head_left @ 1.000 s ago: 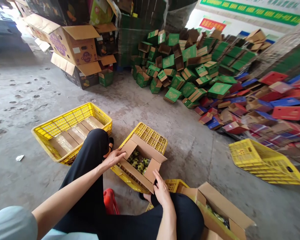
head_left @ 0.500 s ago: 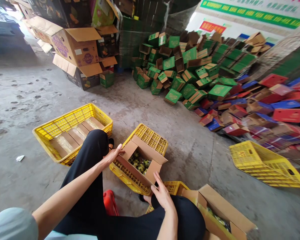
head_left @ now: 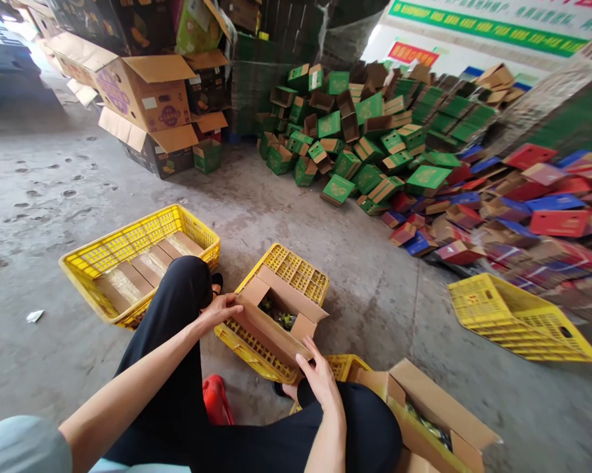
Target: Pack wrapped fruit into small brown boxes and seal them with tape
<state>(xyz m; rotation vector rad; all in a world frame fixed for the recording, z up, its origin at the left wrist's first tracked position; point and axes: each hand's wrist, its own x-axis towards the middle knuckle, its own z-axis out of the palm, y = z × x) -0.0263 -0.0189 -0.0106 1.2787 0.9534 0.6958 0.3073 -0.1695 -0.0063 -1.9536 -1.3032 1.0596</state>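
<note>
A cardboard box [head_left: 274, 336] sits open on an upturned yellow crate [head_left: 301, 270], its short side flaps folded inward. Dark green, bagged contents [head_left: 282, 316] show through the gap, too partly covered to name. My left hand [head_left: 220, 311] has its fingers closed on the left end of the near long flap. At the right end of that same flap is my right hand [head_left: 321, 376], thumb on the near side and fingers over the top. The flap is tilted up over part of the opening, and the far long flap [head_left: 293, 294] stands outward.
Left is a yellow crate [head_left: 86, 272] holding closed cartons. Another open box [head_left: 441, 410] stands by my right knee. A yellow crate [head_left: 520, 322] lies at right. Green boxes [head_left: 338, 188] and red-and-blue boxes [head_left: 559, 222] are heaped behind. Something red [head_left: 217, 399] lies between my legs.
The near flap has swung up and inward, covering more of the contents. My left hand has come down slightly onto its edge; my right hand has shifted only a little. The view has turned slightly.
</note>
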